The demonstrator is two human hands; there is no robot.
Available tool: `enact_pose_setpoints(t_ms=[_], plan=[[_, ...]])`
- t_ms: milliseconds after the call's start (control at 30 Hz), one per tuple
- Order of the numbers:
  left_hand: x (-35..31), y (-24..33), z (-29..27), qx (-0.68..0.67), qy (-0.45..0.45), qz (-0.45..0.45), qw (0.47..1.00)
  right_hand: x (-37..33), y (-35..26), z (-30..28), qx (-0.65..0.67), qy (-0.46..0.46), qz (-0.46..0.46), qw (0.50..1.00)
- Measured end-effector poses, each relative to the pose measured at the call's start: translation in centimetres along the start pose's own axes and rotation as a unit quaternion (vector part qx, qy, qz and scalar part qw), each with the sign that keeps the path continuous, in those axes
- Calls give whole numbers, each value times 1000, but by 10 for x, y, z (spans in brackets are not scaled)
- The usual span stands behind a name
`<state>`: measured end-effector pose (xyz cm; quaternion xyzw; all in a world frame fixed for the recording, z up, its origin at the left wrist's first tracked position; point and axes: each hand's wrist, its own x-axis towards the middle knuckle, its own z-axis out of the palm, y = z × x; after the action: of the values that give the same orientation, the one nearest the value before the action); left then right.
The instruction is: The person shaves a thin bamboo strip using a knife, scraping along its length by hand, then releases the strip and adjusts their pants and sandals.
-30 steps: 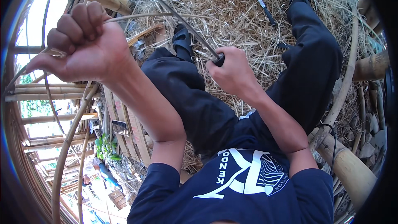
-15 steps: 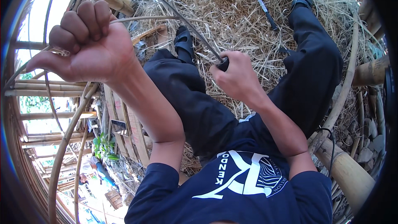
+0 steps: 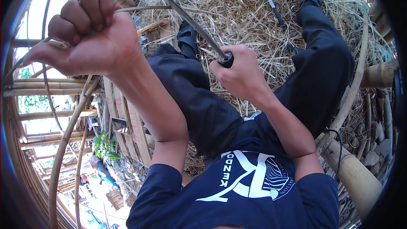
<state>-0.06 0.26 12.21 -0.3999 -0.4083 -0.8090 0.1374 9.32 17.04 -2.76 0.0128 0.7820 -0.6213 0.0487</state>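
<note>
My left hand [image 3: 91,34] is raised at the upper left, fingers curled around a thin, pale bamboo strip [image 3: 144,8]. One end of the strip runs out past the thumb at the left; the other reaches right, behind a blade. In front of my lap, my right hand [image 3: 241,70] grips the black handle [image 3: 228,60] of a long knife [image 3: 190,20]. Its narrow grey blade slants up and left, beyond the top of the view. Blade and strip cross in the picture; whether they touch I cannot tell.
Pale shavings [image 3: 237,21] cover the ground between my legs. A second knife [image 3: 273,7] with a dark handle lies there near my right foot. A thick bamboo pole [image 3: 356,178] is at my right. A phone [image 3: 120,125] rests by wooden slats at the left, near a green plant [image 3: 104,144].
My right hand has shifted slightly left, and the blade has turned to show more of its width. My left hand and the strip have risen a little.
</note>
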Motion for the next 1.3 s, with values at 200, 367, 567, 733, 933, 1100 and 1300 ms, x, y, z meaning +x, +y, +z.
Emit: enact_pose_setpoints(t_ms=[200,367,567,733,933,1100,1300], plan=[[0,6,-7,21,1,2,1000,8,31,6,-9,10,65,998],[-1,6,-2,-1,-3,-14,1000,1,9,7,21,18,-19,999],[-2,-4,-12,-33,4,-21,999,6,9,-2,-2,15,38,999],[-1,-5,1,83,-4,16,996,5,24,9,7,49,-4,999],[-2,-1,-8,-48,-8,-21,999,2,12,1,-16,38,3,999],[4,3,-10,12,-4,-15,1000,5,15,0,22,5,43,999],[5,2,-16,-29,-10,-35,999,4,13,-1,-25,20,33,999]])
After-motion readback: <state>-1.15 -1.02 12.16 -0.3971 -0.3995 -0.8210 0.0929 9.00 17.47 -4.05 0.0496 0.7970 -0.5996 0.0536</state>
